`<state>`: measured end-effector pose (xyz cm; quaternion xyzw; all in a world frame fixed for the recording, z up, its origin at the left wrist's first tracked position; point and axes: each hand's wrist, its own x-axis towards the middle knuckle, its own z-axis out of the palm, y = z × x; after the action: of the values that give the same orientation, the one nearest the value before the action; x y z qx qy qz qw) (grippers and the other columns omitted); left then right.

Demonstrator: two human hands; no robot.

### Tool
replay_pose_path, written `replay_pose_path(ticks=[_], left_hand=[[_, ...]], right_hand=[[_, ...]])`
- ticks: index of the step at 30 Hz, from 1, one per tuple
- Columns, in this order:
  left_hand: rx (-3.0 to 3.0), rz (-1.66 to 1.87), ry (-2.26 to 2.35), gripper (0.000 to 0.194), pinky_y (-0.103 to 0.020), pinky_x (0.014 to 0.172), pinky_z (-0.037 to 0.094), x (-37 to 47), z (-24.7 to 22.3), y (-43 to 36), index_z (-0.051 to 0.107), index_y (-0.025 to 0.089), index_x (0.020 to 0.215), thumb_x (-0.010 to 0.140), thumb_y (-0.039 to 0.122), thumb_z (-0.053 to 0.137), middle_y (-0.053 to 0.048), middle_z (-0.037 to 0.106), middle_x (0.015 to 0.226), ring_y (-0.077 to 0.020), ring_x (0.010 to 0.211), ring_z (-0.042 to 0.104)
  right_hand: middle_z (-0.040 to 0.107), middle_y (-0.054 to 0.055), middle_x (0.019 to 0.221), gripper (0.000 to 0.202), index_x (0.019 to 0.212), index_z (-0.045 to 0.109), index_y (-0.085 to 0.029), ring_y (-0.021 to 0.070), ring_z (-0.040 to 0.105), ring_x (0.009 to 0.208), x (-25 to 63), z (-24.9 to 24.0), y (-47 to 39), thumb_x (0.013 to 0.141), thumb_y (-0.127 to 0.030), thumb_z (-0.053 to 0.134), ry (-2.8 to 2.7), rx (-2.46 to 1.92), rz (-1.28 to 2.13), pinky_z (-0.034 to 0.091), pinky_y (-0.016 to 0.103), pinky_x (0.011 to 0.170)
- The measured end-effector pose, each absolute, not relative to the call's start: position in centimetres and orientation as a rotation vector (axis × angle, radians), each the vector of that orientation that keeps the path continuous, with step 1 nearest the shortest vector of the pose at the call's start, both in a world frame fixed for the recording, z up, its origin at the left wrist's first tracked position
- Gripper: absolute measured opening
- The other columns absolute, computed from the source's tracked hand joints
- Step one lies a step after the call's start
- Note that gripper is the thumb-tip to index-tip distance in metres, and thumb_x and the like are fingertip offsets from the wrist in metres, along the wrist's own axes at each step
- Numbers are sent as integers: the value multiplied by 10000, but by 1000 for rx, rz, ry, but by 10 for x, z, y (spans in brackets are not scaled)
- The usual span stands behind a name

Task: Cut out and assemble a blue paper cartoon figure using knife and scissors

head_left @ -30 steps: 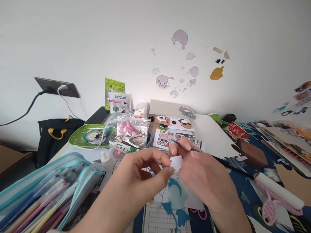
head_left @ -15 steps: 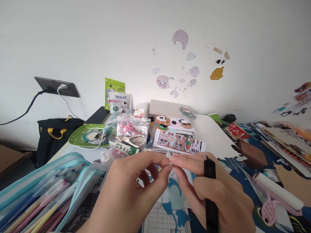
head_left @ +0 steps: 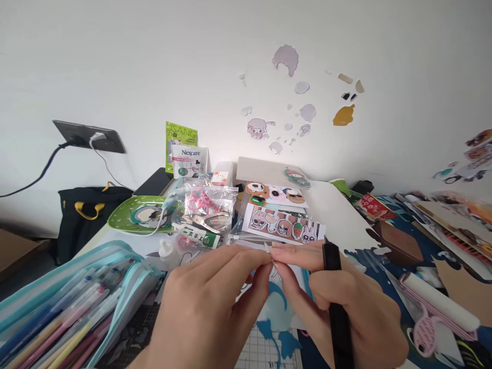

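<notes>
My left hand (head_left: pixel 207 302) pinches a small white piece (head_left: pixel 267 247), perhaps paper, between thumb and forefinger. The fingertips of my right hand (head_left: pixel 361 297) close on the same piece from the other side, and most of it is hidden. Tucked between my right fingers is a black pen-shaped tool (head_left: pixel 340 328), its tip pointing up and away. Below the hands, blue cut-out pieces (head_left: pixel 289 344) and a pale blue cut-out (head_left: pixel 280 311) lie over a gridded board (head_left: pixel 259 348).
To the left are an open pencil case (head_left: pixel 115 251) full of pens, a white bottle (head_left: pixel 168 252) and a green plate (head_left: pixel 119 215). Scissors (head_left: pixel 211 223) and sticker sheets (head_left: pixel 284 225) lie beyond my hands. A lint roller (head_left: pixel 442 302) is at right.
My left fingers have folded closer together, and the hand has turned slightly over the piece. The black tool has tilted a little in my right hand. Both hands still pinch the white piece.
</notes>
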<state>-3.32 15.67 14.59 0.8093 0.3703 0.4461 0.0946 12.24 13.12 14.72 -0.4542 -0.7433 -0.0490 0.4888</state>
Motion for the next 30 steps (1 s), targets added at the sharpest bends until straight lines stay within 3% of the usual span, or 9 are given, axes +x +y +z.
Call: replay_pose_path(ticks=[6,12,19,24,30], left_hand=[[2386,1262,1108,138,-203,551,488,-35,149,156,613,221,860,898,119,528,55,688,699,-108,599,654],[2339,1187,1119,138,-206,567,495,-36,152,156,620,228,840,897,135,535,54,676,700,-108,598,649],[2341,1275,1102,164,-203,477,462,-31,149,158,638,204,787,881,137,521,46,658,631,-106,513,610],[2247,1185,1112,128,-161,514,475,-32,153,156,650,226,812,861,136,574,69,681,670,-81,531,614],[2120,1167,1066,148,-108,439,445,-31,154,160,650,224,731,819,128,580,78,675,616,-63,479,571]], right_hand=[[773,-21,910,372,687,341,-266,229,741,799,122,149,132,792,-30,608,-1750,-1124,25,558,347,623],[782,-30,853,390,674,305,-254,202,737,730,124,154,135,829,-74,615,-1727,-1162,152,563,326,650],[767,-49,846,363,680,317,-246,172,735,731,126,150,133,808,-75,610,-1771,-1145,36,525,274,606],[746,-58,726,385,662,293,-244,155,692,567,126,150,135,786,-88,624,-1691,-1164,128,519,259,546],[744,-49,667,418,626,269,-246,161,678,547,128,156,139,747,-64,626,-1632,-1245,303,487,245,479]])
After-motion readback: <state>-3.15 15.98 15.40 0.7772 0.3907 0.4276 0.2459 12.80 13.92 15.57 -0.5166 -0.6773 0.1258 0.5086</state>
